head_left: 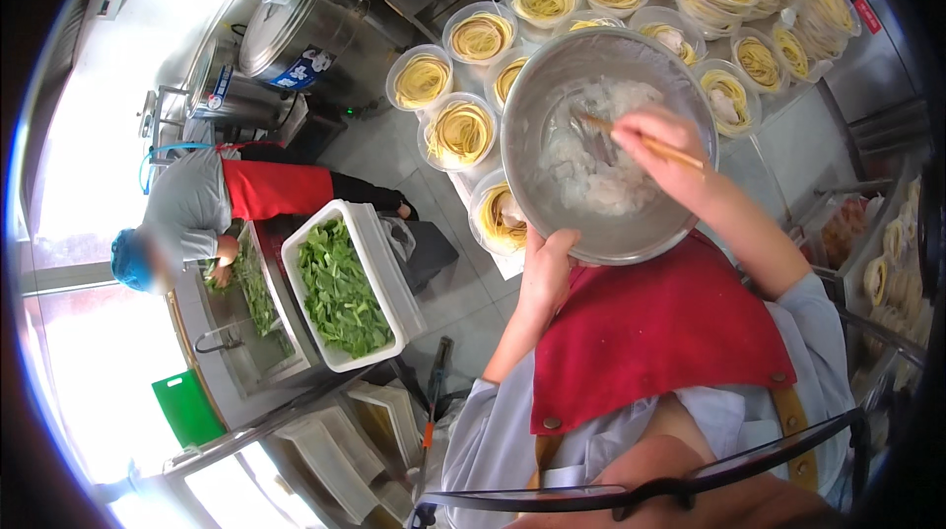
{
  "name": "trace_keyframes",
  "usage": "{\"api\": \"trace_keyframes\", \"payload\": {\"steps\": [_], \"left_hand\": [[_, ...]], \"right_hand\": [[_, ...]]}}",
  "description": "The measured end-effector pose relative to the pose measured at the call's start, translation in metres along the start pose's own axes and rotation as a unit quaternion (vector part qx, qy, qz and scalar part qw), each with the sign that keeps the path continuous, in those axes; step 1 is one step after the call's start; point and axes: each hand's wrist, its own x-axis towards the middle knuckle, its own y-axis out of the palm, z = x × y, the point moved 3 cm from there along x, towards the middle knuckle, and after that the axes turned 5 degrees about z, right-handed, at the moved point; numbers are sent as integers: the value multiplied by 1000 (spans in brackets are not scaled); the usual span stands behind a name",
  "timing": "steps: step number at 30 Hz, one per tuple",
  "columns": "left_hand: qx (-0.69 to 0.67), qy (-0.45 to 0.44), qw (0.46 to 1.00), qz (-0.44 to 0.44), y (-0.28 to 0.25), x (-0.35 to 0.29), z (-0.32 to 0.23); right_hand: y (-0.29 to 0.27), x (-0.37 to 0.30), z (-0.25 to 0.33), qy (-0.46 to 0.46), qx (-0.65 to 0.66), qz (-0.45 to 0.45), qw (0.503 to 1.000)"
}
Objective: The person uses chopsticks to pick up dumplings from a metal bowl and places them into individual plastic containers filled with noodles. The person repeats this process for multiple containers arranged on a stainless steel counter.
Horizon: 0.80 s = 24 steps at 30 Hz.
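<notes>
A large metal mixing bowl (680,224) is tilted in front of my red apron. Pale, translucent, wet-looking pieces (601,169) lie in it; I cannot make out what they are. My left hand (548,268) is closed on the bowl's near-left rim, thumb over the edge. Wooden chopsticks (682,156) are gripped in my right hand (658,143), their tips down among the pale pieces. Round clear tubs of yellow noodles stand close around the bowl, one noodle tub (500,217) just beyond my left hand.
More noodle tubs (458,131) cover the table, stacked at the far right. On the left, a white bin (399,327) holds leafy greens. A co-worker in a red apron (276,190) bends over a sink (291,357). Big lidded pots (286,22) stand at the far left.
</notes>
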Motion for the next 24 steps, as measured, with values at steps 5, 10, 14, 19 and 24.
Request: {"api": "trace_keyframes", "payload": {"steps": [5,10,14,19,24], "left_hand": [[-13,5,1000,-25,-7,-4,-2],[-5,6,999,-32,-12,-1,2],[0,5,999,-51,-10,-5,-5],[8,18,999,-47,-9,3,-2],[4,20,999,-49,-11,8,1]], "right_hand": [[-7,-28,23,21,53,182,982],[-28,-14,15,56,25,78,995],[-29,-19,18,6,-5,150,989],[-11,-19,-1,-43,-17,68,997],[-13,-9,-15,1,55,-14,998]]}}
